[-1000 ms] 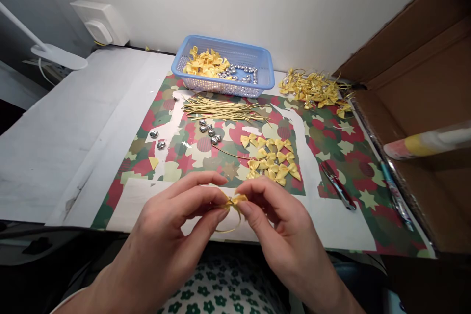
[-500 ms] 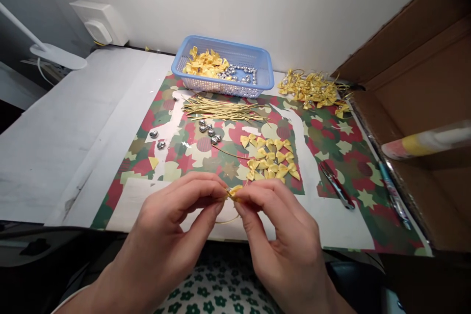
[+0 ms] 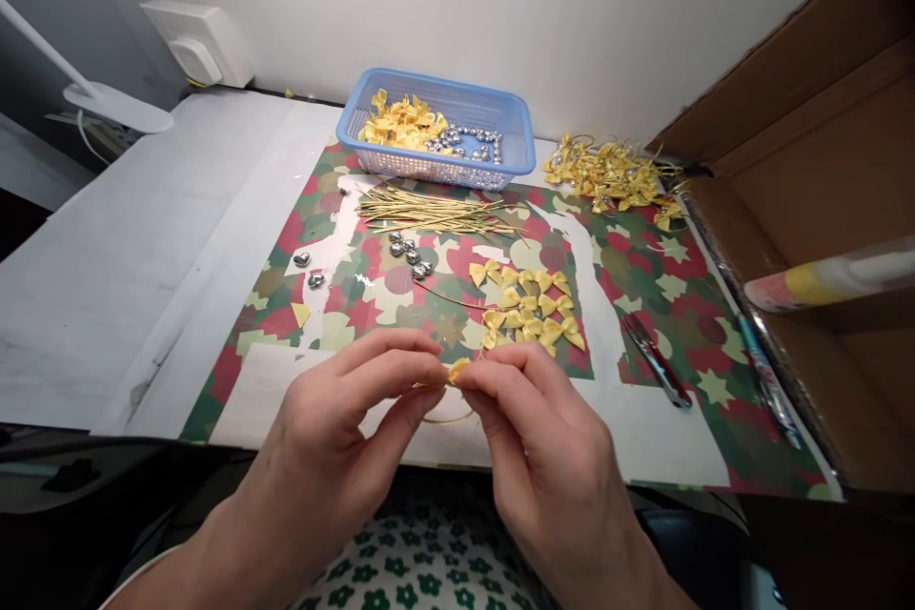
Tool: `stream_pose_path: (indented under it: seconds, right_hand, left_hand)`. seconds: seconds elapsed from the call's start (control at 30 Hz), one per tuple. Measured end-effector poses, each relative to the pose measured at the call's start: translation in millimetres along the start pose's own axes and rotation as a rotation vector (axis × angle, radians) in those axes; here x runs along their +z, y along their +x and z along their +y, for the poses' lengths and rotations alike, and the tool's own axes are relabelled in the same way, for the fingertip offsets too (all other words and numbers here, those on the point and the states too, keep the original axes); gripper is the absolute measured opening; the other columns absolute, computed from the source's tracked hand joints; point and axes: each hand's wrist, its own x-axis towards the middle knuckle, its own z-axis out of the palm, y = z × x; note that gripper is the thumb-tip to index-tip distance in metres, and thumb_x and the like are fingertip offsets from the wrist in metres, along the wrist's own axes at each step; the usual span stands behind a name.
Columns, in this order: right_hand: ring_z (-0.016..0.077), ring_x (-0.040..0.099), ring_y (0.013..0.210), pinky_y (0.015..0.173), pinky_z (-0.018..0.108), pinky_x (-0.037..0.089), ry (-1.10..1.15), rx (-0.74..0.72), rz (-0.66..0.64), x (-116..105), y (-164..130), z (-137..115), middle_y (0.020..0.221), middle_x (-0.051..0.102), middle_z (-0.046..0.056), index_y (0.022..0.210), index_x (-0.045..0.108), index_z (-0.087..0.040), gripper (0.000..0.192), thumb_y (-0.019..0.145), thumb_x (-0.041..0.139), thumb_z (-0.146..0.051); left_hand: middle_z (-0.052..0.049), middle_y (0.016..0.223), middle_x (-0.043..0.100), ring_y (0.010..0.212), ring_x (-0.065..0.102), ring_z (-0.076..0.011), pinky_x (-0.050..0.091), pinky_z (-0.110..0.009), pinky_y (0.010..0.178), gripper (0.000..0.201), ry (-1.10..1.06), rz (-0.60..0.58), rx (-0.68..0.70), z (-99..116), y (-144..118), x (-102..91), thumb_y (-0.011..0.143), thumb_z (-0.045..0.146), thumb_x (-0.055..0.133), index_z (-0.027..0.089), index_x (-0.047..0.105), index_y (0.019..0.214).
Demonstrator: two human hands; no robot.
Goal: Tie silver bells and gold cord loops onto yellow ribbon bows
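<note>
Both hands meet over the near edge of the bench, just above the paper mat point(image 3: 643, 457). Left hand point(image 3: 343, 438) and right hand point(image 3: 550, 457) are pinched nearly closed, thumb + forefinger tips touching a small yellow bow point(image 3: 457, 370) between them. A thin gold wire point(image 3: 447, 419) loops down below the bow, just beside the fingertips.

Handling, as a judgement: bow looks v. light, soft ribbon, crushes easily, prob. a bit slick; best held at the centre knot w/ fingertips, not by the loops. Wire looks thin & springy, kinks if bent hard; hold close to the bow.

Hard to tell: bow mostly covered by fingertips, so whether wire is already wrapped round it can't be seen. Wire ends hidden behind fingers. No bead visible in the pinch.

Elsewhere: loose bows point(image 3: 529, 305) mid-mat, silver beads point(image 3: 409, 255) left of them, wire bundle point(image 3: 429, 210) behind, blue basket point(image 3: 515, 129) at far edge, finished pile point(image 3: 615, 173) at far right corner, snips point(image 3: 658, 360) near right edge. Cardboard box point(image 3: 822, 133) is cut off at right.
</note>
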Motion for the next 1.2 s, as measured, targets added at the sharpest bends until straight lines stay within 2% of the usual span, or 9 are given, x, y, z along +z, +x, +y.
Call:
stream_pose_path:
  seconds: [0.13,0.4,0.7,1.03,1.2]
  right_hand:
    - [0.0106,0.057,0.080,0.073,0.018,0.052,0.007,0.018,0.002,-0.8,-0.2,-0.4,0.092,0.055,0.006,0.106,0.067,-0.009,0.025,0.096,0.048,0.004]
    - [0.0104,0.058,0.081,0.074,0.018,0.052,0.008,0.012,0.018,-0.6,-0.1,-1.1,0.093,0.055,0.005,0.105,0.066,-0.010,0.024,0.097,0.048,0.003]
    - [0.0120,0.062,0.088,0.079,0.021,0.054,0.014,0.058,0.046,-2.3,-2.1,-5.4,0.095,0.059,0.005,0.100,0.063,-0.015,0.016,0.096,0.056,-0.003]
    - [0.0122,0.061,0.083,0.076,0.022,0.056,-0.028,0.004,0.085,0.3,-2.3,-6.1,0.093,0.059,0.006,0.101,0.064,-0.015,0.020,0.095,0.055,0.002]
    - [0.0118,0.061,0.084,0.078,0.021,0.056,-0.042,-0.015,0.101,2.0,-2.6,-5.7,0.093,0.059,0.006,0.100,0.065,-0.013,0.020,0.094,0.056,0.004]
  left_hand:
    - [-0.004,0.106,0.074,0.101,0.072,-0.0131,0.060,-0.014,0.078,0.020,0.035,0.025,0.004,1.9,1.9,1.0,0.094,0.003,0.061,0.020,0.071,0.094]
    - [-0.005,0.107,0.075,0.100,0.073,-0.0147,0.062,-0.015,0.075,0.020,0.006,0.008,-0.012,2.2,2.3,2.0,0.093,0.003,0.061,0.020,0.070,0.093]
    - [-0.006,0.108,0.075,0.111,0.070,-0.0162,0.062,-0.015,0.075,0.023,0.040,0.000,0.015,4.2,-1.6,-0.4,0.094,0.001,0.057,0.022,0.067,0.094]
    - [-0.007,0.105,0.076,0.101,0.074,-0.0179,0.064,-0.021,0.077,0.023,0.047,0.009,0.020,6.5,0.5,-2.0,0.093,0.001,0.061,0.020,0.072,0.097]
    - [-0.006,0.106,0.076,0.102,0.074,-0.0177,0.064,-0.020,0.077,0.022,0.011,0.004,-0.002,6.3,-1.0,-1.3,0.093,0.002,0.062,0.021,0.073,0.098]
